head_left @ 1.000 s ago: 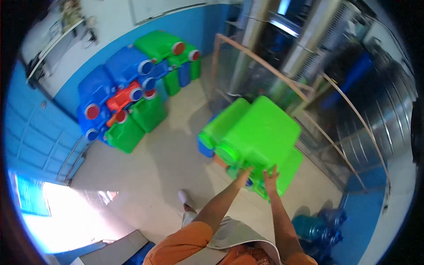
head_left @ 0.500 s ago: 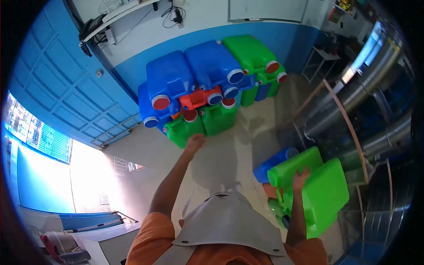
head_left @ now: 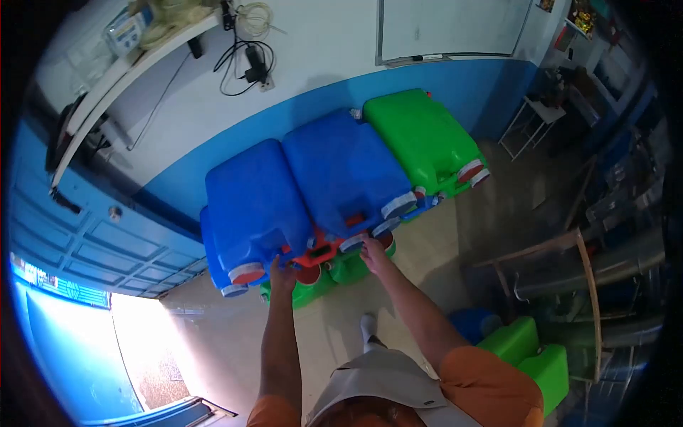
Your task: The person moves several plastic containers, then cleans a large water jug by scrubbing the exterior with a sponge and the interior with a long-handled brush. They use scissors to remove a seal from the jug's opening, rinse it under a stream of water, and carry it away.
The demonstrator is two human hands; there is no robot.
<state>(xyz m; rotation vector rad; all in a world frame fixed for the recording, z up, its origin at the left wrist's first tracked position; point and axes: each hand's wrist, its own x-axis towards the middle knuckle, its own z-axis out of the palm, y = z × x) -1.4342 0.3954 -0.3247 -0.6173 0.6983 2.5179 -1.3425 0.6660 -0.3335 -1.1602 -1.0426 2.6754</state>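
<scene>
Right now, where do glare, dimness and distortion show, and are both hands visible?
Head view: glare bleaches the bright open doorway, lower left; head view: the lens bows the long white wall shelf; head view: dimness surrounds the small white-topped table, upper right; head view: the bare left hand and bare right hand show, finger detail soft.

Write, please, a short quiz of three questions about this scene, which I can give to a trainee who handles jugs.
1. True or false: the upper left blue jug lies directly beside another blue jug.
2. Choose the main colour on the face of its big cap: a) green, b) red, c) yellow.
3. Complete: the upper green jug is nearer to the person's ____ hand.

Key: 1. True. 2. b. 3. Right hand.
</scene>
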